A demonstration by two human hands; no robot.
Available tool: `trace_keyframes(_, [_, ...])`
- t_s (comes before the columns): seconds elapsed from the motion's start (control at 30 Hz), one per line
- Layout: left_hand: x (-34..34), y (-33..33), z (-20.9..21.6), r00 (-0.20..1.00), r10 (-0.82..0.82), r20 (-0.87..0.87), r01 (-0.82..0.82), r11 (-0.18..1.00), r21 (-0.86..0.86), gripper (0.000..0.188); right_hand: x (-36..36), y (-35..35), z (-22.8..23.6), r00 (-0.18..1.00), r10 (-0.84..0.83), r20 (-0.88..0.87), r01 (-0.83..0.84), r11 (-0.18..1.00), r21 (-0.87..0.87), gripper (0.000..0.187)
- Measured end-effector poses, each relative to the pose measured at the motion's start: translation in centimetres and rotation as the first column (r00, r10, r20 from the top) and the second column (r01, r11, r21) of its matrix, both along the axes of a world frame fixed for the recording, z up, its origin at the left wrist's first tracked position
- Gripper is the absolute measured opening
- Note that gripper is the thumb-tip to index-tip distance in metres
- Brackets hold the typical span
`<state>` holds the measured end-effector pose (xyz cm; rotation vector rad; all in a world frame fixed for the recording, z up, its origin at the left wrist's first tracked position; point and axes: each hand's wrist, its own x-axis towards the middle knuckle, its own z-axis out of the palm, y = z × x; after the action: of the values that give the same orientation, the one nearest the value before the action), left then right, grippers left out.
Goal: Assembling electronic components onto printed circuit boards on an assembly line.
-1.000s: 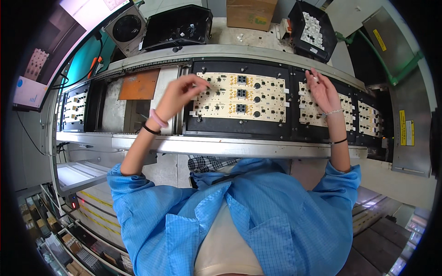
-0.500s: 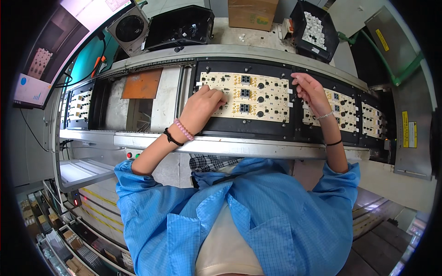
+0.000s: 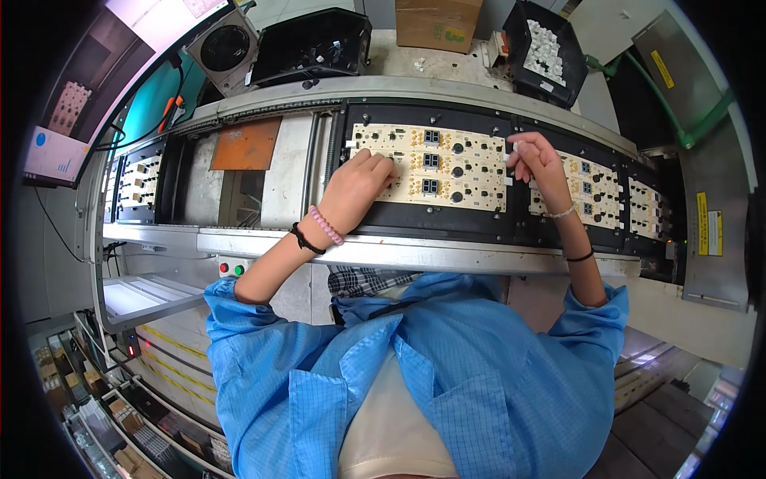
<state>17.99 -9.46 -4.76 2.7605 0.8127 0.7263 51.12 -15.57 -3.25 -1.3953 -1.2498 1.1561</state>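
Yellow labels (image 3: 703,225) on a grey panel (image 3: 706,164), green marking (image 3: 454,34) on a cardboard box (image 3: 435,20).

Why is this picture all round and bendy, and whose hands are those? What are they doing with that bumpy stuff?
There's no robot here, just a person in a blue shirt. The camera sits on their head and looks down; its very wide lens makes straight edges bend.

In front of them is a long metal-edged bench. A cream circuit board, with small dark parts and three little digit displays, lies in a black frame. More boards lie to the right.

The left hand has its fingers down at the board's left part; whatever is under them is hidden. The right hand is near the board's right end, fingers curled. Something whitish seems to show at its fingertips, but it's too small to name.

Behind, a black bin holds white pieces.
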Motion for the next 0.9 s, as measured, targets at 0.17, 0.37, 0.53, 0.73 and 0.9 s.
trace_keyframes(0.17, [0.4, -0.5, -0.4, 1.0, 0.022, 0.0, -0.022, 1.0, -0.001, 0.008, -1.1, -0.6, 0.8, 0.998, 0.018, 0.061, -0.018, 1.0, -0.015, 0.028])
trace_keyframes(0.37, [0.8, -0.6, 0.2, 0.995, 0.091, 0.028, -0.087, 0.989, -0.119, 0.008, -0.5, -0.9, -0.1, 0.991, 0.085, 0.104, -0.078, 0.995, -0.067, 0.023])
trace_keyframes(0.53, [1.5, -0.5, 0.1, 0.995, 0.071, 0.073, -0.065, 0.994, -0.091, 0.007, -0.7, -0.8, 0.3, 0.993, 0.066, 0.101, -0.06, 0.996, -0.061, 0.02])
trace_keyframes(0.73, [2.1, -0.6, 0.4, 0.997, 0.06, 0.046, -0.057, 0.996, -0.069, 0.009, -0.4, -1.0, -0.2, 0.992, 0.06, 0.109, -0.058, 0.998, -0.017, 0.019])
trace_keyframes(0.9, [2.1, -0.4, 0.4, 0.998, 0.034, 0.054, -0.029, 0.995, -0.09, 0.009, -0.3, -1.1, -0.3, 0.99, 0.066, 0.127, -0.065, 0.998, -0.008, 0.02])
